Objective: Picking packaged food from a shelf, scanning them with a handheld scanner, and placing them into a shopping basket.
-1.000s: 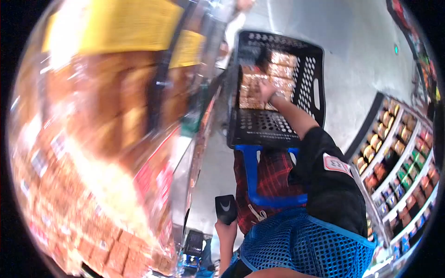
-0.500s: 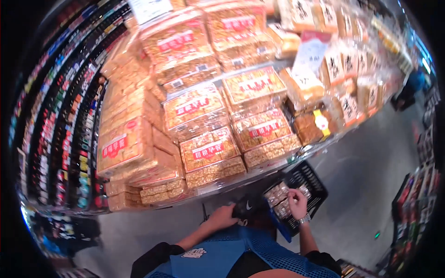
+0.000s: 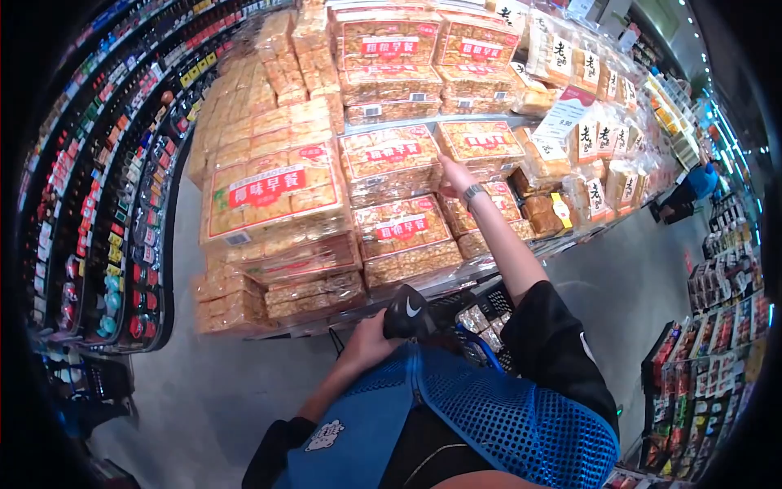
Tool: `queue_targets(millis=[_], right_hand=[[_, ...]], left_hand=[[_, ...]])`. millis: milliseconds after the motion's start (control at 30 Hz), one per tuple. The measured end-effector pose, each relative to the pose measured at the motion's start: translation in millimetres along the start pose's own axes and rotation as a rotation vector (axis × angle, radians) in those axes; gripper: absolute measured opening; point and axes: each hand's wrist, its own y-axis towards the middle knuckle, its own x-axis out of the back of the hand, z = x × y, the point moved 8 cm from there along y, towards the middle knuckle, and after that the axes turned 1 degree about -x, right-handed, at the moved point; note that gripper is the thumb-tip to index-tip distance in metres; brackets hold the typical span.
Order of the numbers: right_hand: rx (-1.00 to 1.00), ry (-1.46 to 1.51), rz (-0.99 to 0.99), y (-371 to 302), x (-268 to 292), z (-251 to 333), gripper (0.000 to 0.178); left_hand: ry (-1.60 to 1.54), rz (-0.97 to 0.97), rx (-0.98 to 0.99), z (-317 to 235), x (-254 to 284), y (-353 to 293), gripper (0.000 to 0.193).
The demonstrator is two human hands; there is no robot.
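Note:
My right hand (image 3: 453,178) reaches forward with fingers stretched out to the clear-wrapped packs of puffed-grain cakes. Its fingertips are at the near right edge of one pack (image 3: 389,160), beside a second pack (image 3: 479,143); whether they touch is unclear. Low in front of my body, my left hand (image 3: 366,343) is closed at a black bag-like thing (image 3: 407,316) with a white curved mark. Its fingers are partly hidden there. Half covered by my right sleeve, a black basket (image 3: 507,359) with a blue handle (image 3: 481,346) holds several small wrapped packs (image 3: 474,319).
The stacked display rises in front of me; a large pack (image 3: 273,196) tops its left stack. Bagged bread loaves (image 3: 599,140) and a price card (image 3: 564,114) stand at right. Curved shelves (image 3: 122,236) run along the left. Another person (image 3: 696,187) is far right.
My right hand has left the basket and moved up and forward to the packs. My left hand and the black thing appear slightly higher and farther left. The view has shifted.

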Motion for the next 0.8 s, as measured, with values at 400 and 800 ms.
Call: queue_targets(millis=[400,800], right_hand=[[0.06,-0.418,-0.257,25,1,0,0.084],[-0.062,0.182,0.031,2,4,-7,0.049]], left_hand=[[-0.061,-0.077,-0.128,11,23,-2,0.051],[-0.142,-0.05,-0.278,4,20,8,0.047]])
